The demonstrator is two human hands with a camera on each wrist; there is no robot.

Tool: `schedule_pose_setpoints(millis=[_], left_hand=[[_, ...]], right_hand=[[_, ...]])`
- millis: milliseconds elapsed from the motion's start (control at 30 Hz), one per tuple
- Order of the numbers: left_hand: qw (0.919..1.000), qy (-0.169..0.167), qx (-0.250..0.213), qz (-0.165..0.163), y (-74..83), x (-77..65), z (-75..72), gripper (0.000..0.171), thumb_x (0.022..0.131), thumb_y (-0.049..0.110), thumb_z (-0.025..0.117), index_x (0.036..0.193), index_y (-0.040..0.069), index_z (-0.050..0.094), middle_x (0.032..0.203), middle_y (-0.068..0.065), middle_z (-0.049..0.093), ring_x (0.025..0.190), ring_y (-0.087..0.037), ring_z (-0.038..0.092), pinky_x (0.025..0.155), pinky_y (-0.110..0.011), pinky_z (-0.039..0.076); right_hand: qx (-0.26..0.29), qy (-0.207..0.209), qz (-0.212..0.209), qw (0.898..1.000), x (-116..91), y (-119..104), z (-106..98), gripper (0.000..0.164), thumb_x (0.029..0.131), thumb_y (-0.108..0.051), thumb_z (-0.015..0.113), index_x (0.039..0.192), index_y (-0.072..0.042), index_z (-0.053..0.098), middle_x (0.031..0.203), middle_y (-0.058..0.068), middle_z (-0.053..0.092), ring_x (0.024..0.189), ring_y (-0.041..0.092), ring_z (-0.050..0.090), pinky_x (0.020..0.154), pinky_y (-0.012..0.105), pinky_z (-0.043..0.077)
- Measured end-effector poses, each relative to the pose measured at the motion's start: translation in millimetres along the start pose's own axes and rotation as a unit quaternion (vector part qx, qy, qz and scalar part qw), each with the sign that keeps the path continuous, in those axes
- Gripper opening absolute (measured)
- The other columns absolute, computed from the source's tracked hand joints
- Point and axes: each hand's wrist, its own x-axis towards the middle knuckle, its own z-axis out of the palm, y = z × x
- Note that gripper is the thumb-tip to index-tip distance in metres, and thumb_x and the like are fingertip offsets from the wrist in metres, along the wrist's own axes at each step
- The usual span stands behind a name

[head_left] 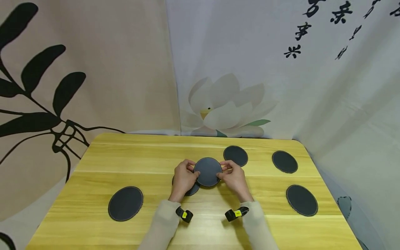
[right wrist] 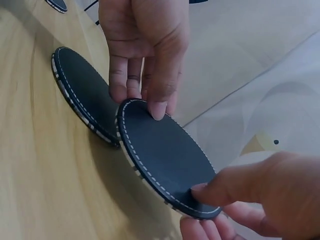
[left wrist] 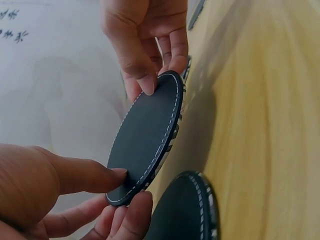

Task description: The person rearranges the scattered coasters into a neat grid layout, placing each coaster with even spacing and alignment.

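A round dark coaster [head_left: 207, 172] with pale stitching round its rim is held up over the middle of the table, its plain dark face turned toward the head camera. My left hand [head_left: 183, 178] pinches its left edge, thumb on the dark face and fingers behind. On the opposite edge my right hand [head_left: 233, 177] pinches it the same way. Both wrist views show a patterned black-and-white underside edge on this coaster [left wrist: 145, 135]. Beneath the left hand lies another coaster [head_left: 193, 189], partly hidden by that hand and the held one.
More dark coasters lie on the wooden table [head_left: 150, 156]: one at the left [head_left: 126, 203], one behind the right hand [head_left: 235, 155], and two at the right, a far coaster [head_left: 284, 161] and a nearer coaster [head_left: 301, 200]. A printed curtain [head_left: 131, 69] hangs behind the table.
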Motion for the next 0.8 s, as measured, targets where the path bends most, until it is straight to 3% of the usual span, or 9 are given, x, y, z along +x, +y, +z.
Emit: schedule_pose_setpoints(millis=[267, 800], left_hand=[[0.9992, -0.011, 0.029, 0.027, 3.1, -9.6, 9.2, 0.027, 0.084, -0.001, 0.081, 0.109, -0.002, 0.071, 0.088, -0.016, 0.066, 0.067, -0.016, 0.063, 0.062, -0.033, 0.055], [0.9976, -0.022, 0.054, 0.036, 1.6, -20.2, 26.6, 0.024, 0.083, -0.002, 0.079, 0.106, -0.003, 0.072, 0.087, -0.013, 0.067, 0.072, -0.019, 0.061, 0.063, -0.034, 0.056]], right_hand=[[-0.009, -0.011, 0.019, 1.000, -7.7, 7.7, -11.6, 0.038, 0.082, -0.003, 0.082, 0.117, -0.011, 0.070, 0.102, 0.013, 0.063, 0.081, 0.021, 0.063, 0.065, 0.030, 0.055], [-0.033, -0.018, 0.028, 0.999, -14.5, 20.2, -21.4, 0.037, 0.081, 0.002, 0.081, 0.115, -0.004, 0.068, 0.096, 0.014, 0.063, 0.073, 0.018, 0.062, 0.064, 0.032, 0.061]])
